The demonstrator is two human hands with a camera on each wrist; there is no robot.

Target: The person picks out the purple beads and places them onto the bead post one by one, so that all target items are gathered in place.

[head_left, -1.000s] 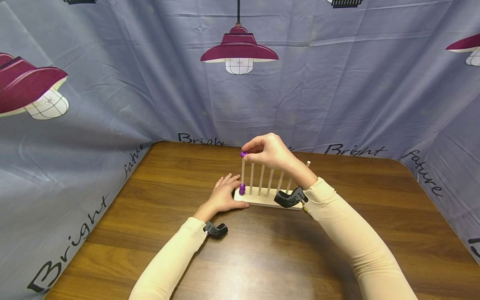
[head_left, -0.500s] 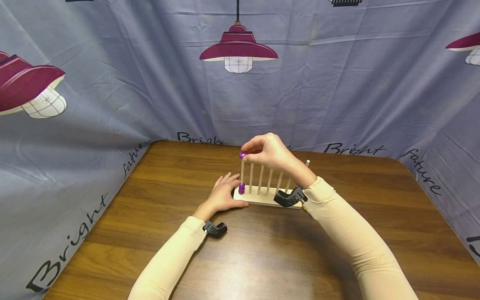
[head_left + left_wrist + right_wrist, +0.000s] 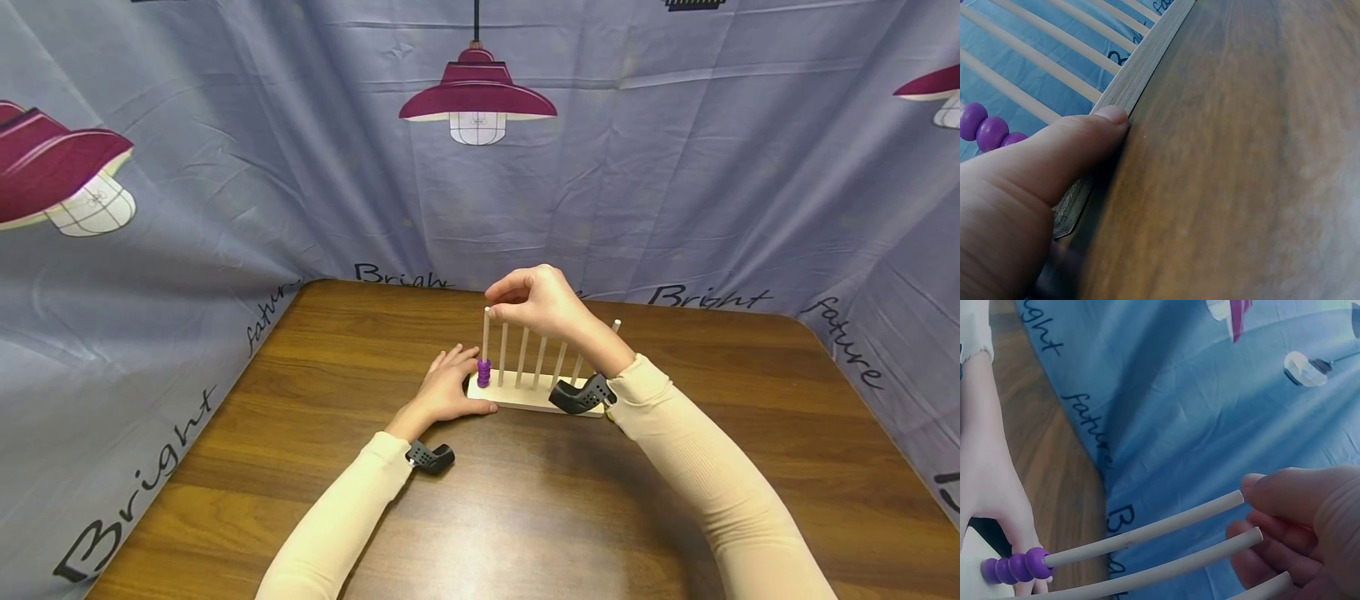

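Note:
A wooden bead stand with a pale base (image 3: 525, 399) and a row of upright pegs stands on the table. Several purple beads (image 3: 483, 374) are stacked at the bottom of its leftmost peg (image 3: 486, 335). My left hand (image 3: 442, 393) grips the left end of the base, thumb (image 3: 1107, 125) pressed on the front edge and fingers spread toward the back. My right hand (image 3: 551, 304) is at the top of the leftmost peg, thumb near its tip. Between its parted thumb and fingers nothing is held, as the right wrist view shows.
A small yellow thing (image 3: 610, 417) shows at the base's right end, mostly behind the right wrist camera (image 3: 581, 395). The brown wooden table (image 3: 360, 350) runs back to a blue-grey curtain (image 3: 315, 167) printed with lamps and lettering.
My right hand let go of a purple bead at the peg's tip, and it dropped down the peg onto the stack. Both hands stayed nearly in place.

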